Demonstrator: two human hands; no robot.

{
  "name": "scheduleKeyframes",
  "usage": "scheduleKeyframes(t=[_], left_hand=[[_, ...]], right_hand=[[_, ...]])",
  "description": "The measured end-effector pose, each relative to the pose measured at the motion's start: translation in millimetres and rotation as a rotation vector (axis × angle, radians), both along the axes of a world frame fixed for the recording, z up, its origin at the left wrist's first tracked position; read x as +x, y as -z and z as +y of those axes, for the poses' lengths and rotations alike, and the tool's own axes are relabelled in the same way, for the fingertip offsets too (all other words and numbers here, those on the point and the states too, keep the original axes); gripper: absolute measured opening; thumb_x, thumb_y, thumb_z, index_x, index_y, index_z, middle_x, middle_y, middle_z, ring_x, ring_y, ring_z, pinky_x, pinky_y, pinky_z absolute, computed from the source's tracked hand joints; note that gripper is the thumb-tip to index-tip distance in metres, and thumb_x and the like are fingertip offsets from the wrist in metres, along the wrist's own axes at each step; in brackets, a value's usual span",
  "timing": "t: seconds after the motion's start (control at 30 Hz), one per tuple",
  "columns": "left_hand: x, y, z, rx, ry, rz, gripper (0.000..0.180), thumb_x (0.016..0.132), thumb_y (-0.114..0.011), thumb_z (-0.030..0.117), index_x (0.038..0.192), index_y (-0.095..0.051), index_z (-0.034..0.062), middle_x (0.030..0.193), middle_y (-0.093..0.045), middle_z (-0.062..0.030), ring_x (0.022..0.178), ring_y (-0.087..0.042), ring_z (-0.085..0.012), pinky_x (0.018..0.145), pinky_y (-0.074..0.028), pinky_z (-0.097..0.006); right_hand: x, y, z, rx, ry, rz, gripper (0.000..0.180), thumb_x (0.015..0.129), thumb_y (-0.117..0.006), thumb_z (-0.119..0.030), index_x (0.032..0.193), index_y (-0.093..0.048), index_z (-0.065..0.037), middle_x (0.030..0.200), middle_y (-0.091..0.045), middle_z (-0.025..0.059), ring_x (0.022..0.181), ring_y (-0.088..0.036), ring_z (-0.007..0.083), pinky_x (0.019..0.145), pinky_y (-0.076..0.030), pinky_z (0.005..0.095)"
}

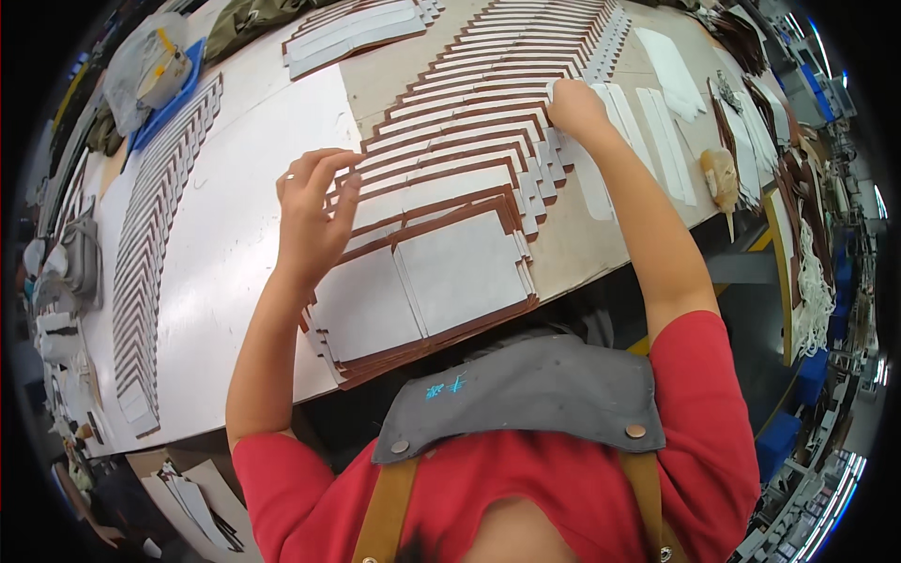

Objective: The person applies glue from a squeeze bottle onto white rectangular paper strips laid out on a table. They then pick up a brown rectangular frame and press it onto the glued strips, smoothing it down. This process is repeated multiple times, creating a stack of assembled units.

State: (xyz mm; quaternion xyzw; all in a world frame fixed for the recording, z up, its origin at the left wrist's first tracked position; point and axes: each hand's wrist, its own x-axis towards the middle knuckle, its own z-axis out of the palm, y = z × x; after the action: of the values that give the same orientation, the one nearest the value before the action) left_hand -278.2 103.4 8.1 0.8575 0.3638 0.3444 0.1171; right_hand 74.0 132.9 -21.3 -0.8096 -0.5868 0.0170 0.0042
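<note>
A long fanned row of flat brown-edged pieces with white faces [469,141] runs up the table from my chest toward the far edge. My left hand [314,211] rests with spread fingers on the left side of the row, fingertips touching the overlapping pieces. A ring sits on one finger. My right hand [574,105] reaches farther up and presses its fingers on the right edge of the row, next to loose white strips [662,141]. The nearest piece [441,281] lies on top of the stack at the table's front edge.
A second fanned row of white pieces [155,235] curves along the left of the white table top [244,188]. Another small stack [352,33] lies at the far edge. A glue brush [721,178] and brown pieces sit at the right. Bags lie at the far left.
</note>
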Motion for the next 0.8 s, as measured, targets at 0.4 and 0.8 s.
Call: scheduleKeyframes(t=[0.4, 0.8], left_hand=[[-21.9, -2.1, -48.6, -0.199, -0.073, -0.126, 0.019, 0.085, -0.057, 0.010, 0.104, -0.060, 0.0097, 0.107, -0.058, -0.0057, 0.100, -0.050, -0.0209, 0.087, -0.033, -0.033], [-37.3, 3.3, -68.9, -0.301, -0.146, -0.170, 0.019, 0.088, -0.051, 0.002, 0.105, -0.059, 0.0042, 0.105, -0.055, -0.0081, 0.095, -0.055, -0.0155, 0.068, -0.048, -0.023]], right_hand=[[12.0, 3.9, -5.3, 0.020, 0.086, 0.228, 0.018, 0.073, -0.056, -0.011, 0.082, -0.065, 0.002, 0.090, -0.064, 0.0227, 0.084, -0.063, 0.0366, 0.073, -0.050, 0.0433], [10.3, -19.0, -9.3, 0.105, 0.195, 0.501, 0.014, 0.078, -0.057, -0.012, 0.083, -0.060, 0.002, 0.077, -0.062, 0.0125, 0.060, -0.063, 0.0216, 0.049, -0.049, 0.0318]])
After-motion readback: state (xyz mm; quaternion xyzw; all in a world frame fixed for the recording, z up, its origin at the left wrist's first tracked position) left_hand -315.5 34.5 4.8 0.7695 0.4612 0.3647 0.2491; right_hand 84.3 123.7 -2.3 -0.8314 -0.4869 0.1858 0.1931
